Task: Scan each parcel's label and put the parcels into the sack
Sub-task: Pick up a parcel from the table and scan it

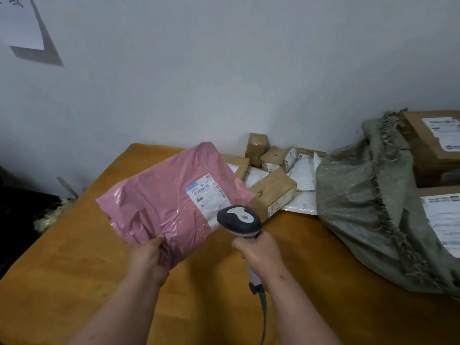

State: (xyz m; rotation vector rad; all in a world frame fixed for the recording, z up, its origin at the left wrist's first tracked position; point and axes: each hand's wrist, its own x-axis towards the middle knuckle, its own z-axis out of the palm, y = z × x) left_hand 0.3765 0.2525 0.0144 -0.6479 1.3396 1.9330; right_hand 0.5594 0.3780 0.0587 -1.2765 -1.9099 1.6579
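Pink parcel (169,202) tilted, label (209,197) facing scanner (240,221)

I'm looking down on an orange-brown bench (74,282) pushed up against a pale wall. At its far edge lies a jumble of parcels: a brown cardboard box (273,192) nearest me, smaller brown taped packets (256,148) behind it by the wall, and white plastic mailers (302,179) spread flat under and beside them. On the right side of the bench slumps a grey-green woven sack (361,207) with a frayed edge, touching the white mailers. A grey cable (263,317) runs over the near edge; I can't tell whether it rests on the surface.
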